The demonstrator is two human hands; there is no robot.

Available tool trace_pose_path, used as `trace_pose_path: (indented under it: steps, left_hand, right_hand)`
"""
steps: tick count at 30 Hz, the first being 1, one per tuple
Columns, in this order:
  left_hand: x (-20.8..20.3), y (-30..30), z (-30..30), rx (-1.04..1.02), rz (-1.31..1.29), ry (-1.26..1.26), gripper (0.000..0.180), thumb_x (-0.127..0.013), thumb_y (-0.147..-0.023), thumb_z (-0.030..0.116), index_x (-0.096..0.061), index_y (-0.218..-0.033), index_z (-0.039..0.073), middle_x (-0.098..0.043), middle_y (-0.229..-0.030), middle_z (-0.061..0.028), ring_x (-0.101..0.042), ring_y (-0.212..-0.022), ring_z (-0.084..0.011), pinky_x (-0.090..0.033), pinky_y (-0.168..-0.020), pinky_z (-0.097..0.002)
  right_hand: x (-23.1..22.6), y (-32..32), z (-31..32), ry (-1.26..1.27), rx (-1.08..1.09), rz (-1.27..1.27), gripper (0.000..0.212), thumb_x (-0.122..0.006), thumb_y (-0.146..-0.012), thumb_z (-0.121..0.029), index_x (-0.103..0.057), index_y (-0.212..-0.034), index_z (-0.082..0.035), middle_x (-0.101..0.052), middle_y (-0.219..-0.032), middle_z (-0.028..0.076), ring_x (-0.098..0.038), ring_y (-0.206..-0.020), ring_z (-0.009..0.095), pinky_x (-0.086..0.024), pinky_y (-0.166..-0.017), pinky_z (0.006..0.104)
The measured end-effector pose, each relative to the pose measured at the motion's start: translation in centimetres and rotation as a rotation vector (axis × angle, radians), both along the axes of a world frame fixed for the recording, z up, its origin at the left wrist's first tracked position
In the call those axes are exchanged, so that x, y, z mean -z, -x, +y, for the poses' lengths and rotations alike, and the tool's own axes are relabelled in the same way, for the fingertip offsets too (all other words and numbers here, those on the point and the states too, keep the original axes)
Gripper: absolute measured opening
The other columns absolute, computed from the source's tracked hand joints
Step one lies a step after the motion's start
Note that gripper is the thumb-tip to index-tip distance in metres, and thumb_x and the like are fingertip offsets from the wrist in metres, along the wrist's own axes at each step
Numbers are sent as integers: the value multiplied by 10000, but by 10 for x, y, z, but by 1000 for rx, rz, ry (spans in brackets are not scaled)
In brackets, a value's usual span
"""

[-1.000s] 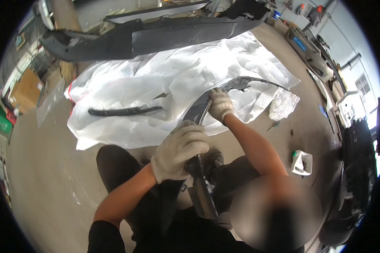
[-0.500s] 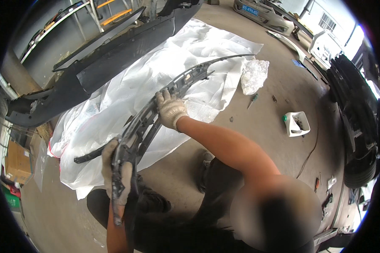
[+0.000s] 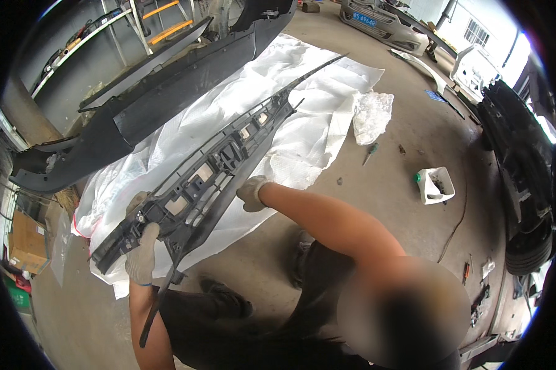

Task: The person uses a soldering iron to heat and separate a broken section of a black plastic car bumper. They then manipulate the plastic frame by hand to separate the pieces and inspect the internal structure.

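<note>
A long black plastic bumper trim (image 3: 216, 198) with a row of square openings slants across the middle, over a white woven sheet (image 3: 318, 132). My left hand (image 3: 143, 251), in a pale work glove, grips its near left end, thumb on top and fingers partly hidden behind. Against its near edge, around mid-length, my gloved right hand (image 3: 252, 193) is closed, with its fingertips hidden. From the held end a thin black strip (image 3: 154, 311) hangs down past my left forearm. Beyond the sheet's left side lies a large dark grey bumper cover (image 3: 161, 102).
On the floor to the right are a crumpled clear plastic bag (image 3: 372, 117), a screwdriver (image 3: 370, 154) and a cut-open white jug (image 3: 435, 185) holding small dark pieces. A black bumper (image 3: 515, 172) stands farther right. A cardboard box (image 3: 29, 240) sits at the left.
The trim has turned over from edge-on, so its broad face with the openings now shows. My right hand has moved from on top of it to its near edge.
</note>
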State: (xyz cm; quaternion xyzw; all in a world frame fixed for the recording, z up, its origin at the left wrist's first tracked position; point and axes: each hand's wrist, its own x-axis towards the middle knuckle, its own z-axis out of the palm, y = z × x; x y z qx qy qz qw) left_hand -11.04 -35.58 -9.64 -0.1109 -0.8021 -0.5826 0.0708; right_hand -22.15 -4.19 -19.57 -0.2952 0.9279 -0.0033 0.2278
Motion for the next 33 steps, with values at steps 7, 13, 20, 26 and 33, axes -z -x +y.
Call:
trace_pose_path:
  steps: [7, 13, 20, 26, 33]
  left_hand:
    - [9, 25, -27, -127, -144, -2, 346, -631, -935, 237, -681, -1189, 8, -688, -1157, -106, -620, -1054, -238, -469, -971, -380]
    - [6, 18, -28, -67, -122, -28, 447, -685, -916, 234, -636, -1296, 5, -665, -1256, -89, -602, -1142, -216, -445, -1039, -376]
    - [6, 18, -21, -42, -54, -80, 559, -622, -896, 94, -508, -1437, 14, -604, -1324, -91, -592, -1167, -193, -469, -1027, -343]
    - [7, 20, -24, 7, -51, -106, 606, -623, -881, 82, -466, -1460, -5, -578, -1381, -112, -543, -1264, -214, -405, -1104, -359]
    - [11, 17, -28, -14, -24, 69, 502, -644, -944, 199, -557, -1394, -6, -634, -1320, -89, -592, -1181, -195, -450, -1046, -346]
  right_hand:
    - [3, -5, 2, -33, -8, -29, 425, -618, -835, -315, -691, -1150, -38, -721, -1119, 183, -677, -1107, 354, -527, -936, 480]
    - [-5, -4, 8, -23, -4, -37, 450, -611, -847, -329, -669, -1183, -37, -711, -1150, 191, -663, -1129, 367, -514, -964, 476]
    - [-7, -4, 0, -37, -18, -67, 421, -610, -841, -326, -677, -1157, -57, -712, -1135, 187, -669, -1104, 371, -523, -941, 480]
    - [-10, -5, 2, -34, 2, -62, 419, -606, -850, -327, -678, -1160, -54, -710, -1143, 186, -668, -1113, 365, -525, -943, 474]
    - [-9, -3, 2, -52, 0, -66, 428, -601, -859, -321, -675, -1177, -45, -709, -1150, 184, -667, -1125, 354, -526, -947, 472]
